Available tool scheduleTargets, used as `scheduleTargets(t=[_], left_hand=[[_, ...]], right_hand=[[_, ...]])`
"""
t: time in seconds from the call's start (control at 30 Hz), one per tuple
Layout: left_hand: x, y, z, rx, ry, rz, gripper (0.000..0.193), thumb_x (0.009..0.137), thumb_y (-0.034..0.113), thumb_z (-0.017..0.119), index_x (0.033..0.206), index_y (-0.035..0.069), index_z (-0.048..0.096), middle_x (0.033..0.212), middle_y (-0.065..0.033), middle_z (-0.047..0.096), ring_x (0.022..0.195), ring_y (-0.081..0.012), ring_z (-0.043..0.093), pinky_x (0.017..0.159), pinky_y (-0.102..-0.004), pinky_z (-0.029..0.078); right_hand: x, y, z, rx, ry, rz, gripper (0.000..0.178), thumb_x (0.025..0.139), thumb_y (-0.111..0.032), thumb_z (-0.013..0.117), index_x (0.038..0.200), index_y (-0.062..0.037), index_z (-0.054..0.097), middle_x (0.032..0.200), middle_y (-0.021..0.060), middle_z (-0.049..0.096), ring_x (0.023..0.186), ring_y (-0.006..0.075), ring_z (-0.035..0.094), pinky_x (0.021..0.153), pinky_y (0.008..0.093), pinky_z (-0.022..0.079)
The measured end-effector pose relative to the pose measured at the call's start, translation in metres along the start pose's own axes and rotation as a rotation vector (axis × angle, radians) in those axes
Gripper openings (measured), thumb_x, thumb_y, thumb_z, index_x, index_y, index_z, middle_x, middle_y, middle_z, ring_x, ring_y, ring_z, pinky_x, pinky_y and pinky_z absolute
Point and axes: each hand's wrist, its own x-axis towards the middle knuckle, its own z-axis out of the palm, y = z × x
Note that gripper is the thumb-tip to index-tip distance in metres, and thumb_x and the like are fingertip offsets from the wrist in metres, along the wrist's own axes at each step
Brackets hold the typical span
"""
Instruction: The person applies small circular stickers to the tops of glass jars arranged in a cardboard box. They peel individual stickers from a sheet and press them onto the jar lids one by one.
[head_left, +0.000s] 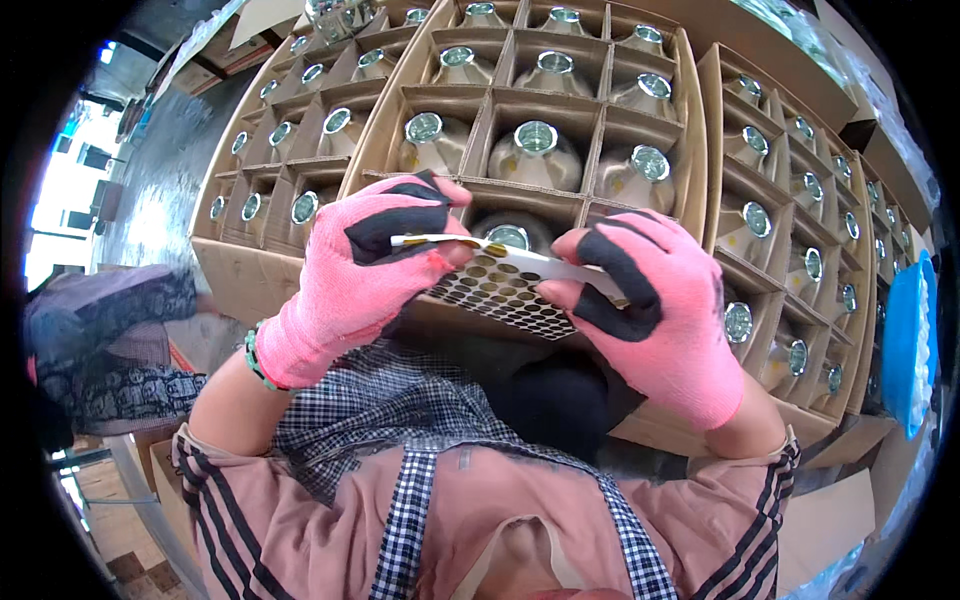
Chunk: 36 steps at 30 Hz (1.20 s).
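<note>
Between my hands is a white sheet of round gold stickers (505, 292), bent and tilted, its printed face partly toward me. My left hand (365, 262), in a pink glove with black patches and bare fingertips, is closed on the sheet's left edge. On the opposite side my right hand (665, 312), gloved alike, pinches the right end between thumb and fingers. Just beyond the sheet, a silvery glass bottle (508, 237) with a round open neck stands in a divided carton (480, 187), partly hidden by the sheet. Similar bottles (536, 158) fill the cells behind it.
More divided cartons of bottles flank this one, to the left (240, 262) and right (715, 150). A blue basin (905, 345) with white contents sits at far right. At far left is another person's patterned clothing (125, 310); cardboard flaps (830, 520) lie at lower right.
</note>
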Motion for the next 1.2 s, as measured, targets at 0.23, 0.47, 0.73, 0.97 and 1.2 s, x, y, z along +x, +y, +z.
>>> scheduleTargets(t=[0.23, 0.47, 0.73, 0.97, 1.2], left_hand=[[0.005, 0.008, 0.004, 0.159, -0.076, 0.076, 0.018, 0.063, -0.001, 0.069, 0.079, 0.001, 0.063, 0.088, -0.0136, 0.058, 0.085, -0.0199, 0.057, 0.071, -0.0281, 0.045], [0.002, -0.024, -0.015, -0.038, -0.064, 0.023, 0.017, 0.065, 0.003, 0.069, 0.081, 0.002, 0.064, 0.081, -0.0113, 0.059, 0.086, -0.0232, 0.057, 0.072, -0.0314, 0.045], [0.0, -0.041, -0.041, -0.055, -0.096, 0.109, 0.023, 0.06, -0.005, 0.063, 0.083, 0.002, 0.064, 0.076, -0.0084, 0.06, 0.087, -0.0258, 0.056, 0.075, -0.0359, 0.044], [-0.012, -0.059, -0.055, -0.092, -0.068, 0.213, 0.026, 0.066, -0.005, 0.06, 0.091, 0.001, 0.06, 0.082, -0.0108, 0.062, 0.087, -0.0304, 0.054, 0.081, -0.0436, 0.042], [-0.022, -0.064, -0.067, -0.026, -0.085, 0.233, 0.039, 0.059, -0.007, 0.061, 0.098, 0.0, 0.058, 0.082, -0.0129, 0.06, 0.088, -0.0331, 0.054, 0.077, -0.043, 0.043]], right_hand=[[0.015, 0.006, 0.017, 0.087, -0.007, -0.015, 0.023, 0.059, -0.007, 0.072, 0.075, -0.0046, 0.056, 0.071, 0.0101, 0.054, 0.07, 0.0308, 0.053, 0.067, 0.0357, 0.044], [0.028, 0.006, 0.036, -0.04, -0.047, -0.042, 0.02, 0.066, -0.015, 0.067, 0.072, -0.0054, 0.051, 0.072, 0.0096, 0.051, 0.071, 0.0295, 0.051, 0.065, 0.0386, 0.04], [0.047, 0.002, 0.057, -0.027, -0.111, -0.067, 0.019, 0.061, -0.011, 0.067, 0.073, -0.0062, 0.053, 0.073, 0.0083, 0.051, 0.071, 0.0283, 0.051, 0.067, 0.0372, 0.041], [0.054, -0.005, 0.076, -0.071, -0.081, -0.103, 0.02, 0.06, -0.012, 0.068, 0.071, -0.0082, 0.051, 0.072, 0.0076, 0.049, 0.07, 0.0272, 0.05, 0.064, 0.0376, 0.039], [0.058, -0.011, 0.088, 0.016, -0.083, -0.057, 0.025, 0.052, -0.004, 0.073, 0.072, -0.0054, 0.058, 0.075, 0.0067, 0.057, 0.075, 0.0285, 0.056, 0.069, 0.0369, 0.045]])
